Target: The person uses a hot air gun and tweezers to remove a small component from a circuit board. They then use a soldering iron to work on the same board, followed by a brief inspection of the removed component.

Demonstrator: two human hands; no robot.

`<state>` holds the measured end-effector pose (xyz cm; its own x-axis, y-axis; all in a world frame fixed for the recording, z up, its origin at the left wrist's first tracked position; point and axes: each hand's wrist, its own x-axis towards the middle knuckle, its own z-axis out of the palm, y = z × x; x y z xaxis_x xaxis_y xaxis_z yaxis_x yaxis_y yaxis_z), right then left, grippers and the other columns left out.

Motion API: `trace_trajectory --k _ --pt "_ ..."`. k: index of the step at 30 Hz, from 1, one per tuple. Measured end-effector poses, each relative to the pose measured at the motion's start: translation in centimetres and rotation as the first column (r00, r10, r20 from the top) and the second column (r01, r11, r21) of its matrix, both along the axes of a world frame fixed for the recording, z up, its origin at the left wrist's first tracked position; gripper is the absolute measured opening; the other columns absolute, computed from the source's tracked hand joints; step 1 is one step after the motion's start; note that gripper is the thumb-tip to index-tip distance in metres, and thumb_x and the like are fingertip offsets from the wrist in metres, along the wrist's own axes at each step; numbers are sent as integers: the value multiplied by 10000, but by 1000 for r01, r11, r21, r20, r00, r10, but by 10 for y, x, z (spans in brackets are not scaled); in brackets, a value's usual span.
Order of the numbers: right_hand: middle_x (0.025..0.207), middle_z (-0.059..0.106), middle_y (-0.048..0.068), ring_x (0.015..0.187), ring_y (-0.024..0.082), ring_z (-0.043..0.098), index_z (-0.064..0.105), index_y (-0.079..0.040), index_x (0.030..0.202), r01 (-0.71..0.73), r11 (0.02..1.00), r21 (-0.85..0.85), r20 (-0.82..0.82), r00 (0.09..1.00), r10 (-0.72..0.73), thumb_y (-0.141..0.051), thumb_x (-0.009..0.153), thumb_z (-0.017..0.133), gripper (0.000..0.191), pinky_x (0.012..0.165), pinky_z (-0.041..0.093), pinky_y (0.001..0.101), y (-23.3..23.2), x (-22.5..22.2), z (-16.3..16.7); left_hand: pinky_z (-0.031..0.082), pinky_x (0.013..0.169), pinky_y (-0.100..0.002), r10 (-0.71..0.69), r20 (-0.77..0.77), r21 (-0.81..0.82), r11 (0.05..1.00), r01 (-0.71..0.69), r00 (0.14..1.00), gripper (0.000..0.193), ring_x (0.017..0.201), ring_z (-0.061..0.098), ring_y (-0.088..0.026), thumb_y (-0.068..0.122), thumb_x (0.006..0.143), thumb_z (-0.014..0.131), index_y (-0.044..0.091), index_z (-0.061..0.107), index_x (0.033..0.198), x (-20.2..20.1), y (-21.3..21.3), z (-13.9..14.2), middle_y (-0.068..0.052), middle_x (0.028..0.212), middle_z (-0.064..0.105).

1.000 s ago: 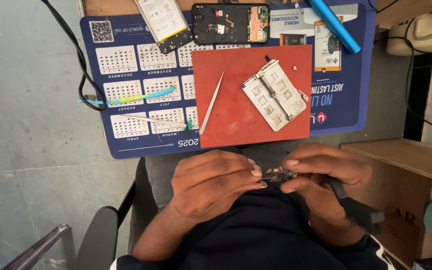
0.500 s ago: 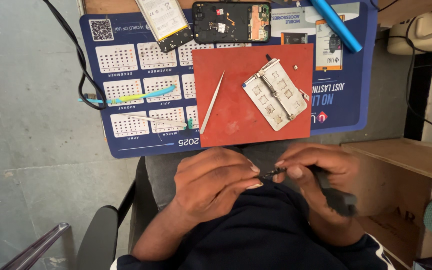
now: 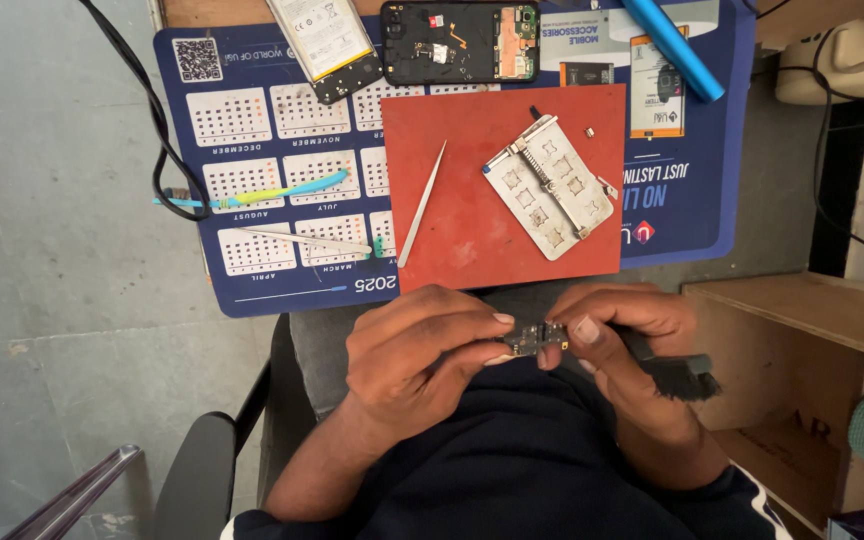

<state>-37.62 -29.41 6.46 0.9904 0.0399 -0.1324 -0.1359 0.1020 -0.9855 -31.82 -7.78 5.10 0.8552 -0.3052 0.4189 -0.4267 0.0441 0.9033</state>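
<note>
Below the red mat (image 3: 472,215) at 6 o'clock, a small circuit board (image 3: 537,338) lies lengthwise from 9 to 3 o'clock, pinched between the left hand (image 3: 417,350) and right hand (image 3: 617,325), which also grips a black brush (image 3: 677,375).

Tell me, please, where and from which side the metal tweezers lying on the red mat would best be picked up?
The tweezers lie flat and alone on the red mat, pointed tip toward the top of the view, wider joined end near the mat's lower left. I would probably pinch the middle of the two arms from above, fingers on the long sides, away from the tip. The left hand is nearer.
</note>
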Motion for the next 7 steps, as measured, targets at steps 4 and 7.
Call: trace_trajectory --k 4,7 --pt "839 746 180 591 85 562 720 85 934 7 1000 3 -32 999 -7 -160 1051 586 302 538 392 224 0 1 0 623 673 -276 11 1 -4 1000 -11 1000 196 824 768 -194 87 885 837 -17 727 1009 0 -1 -1 -110 953 743" --pt "878 748 193 629 88 560 723 85 940 2 999 38 -42 999 -1 -172 1070 584 320 577 410 231 0 0 4 621 675 -279 13 5 4 1000 -13 1000 191 822 764 -196 86 892 836 -18 727 1009 0 0 -1 -112 955 743"
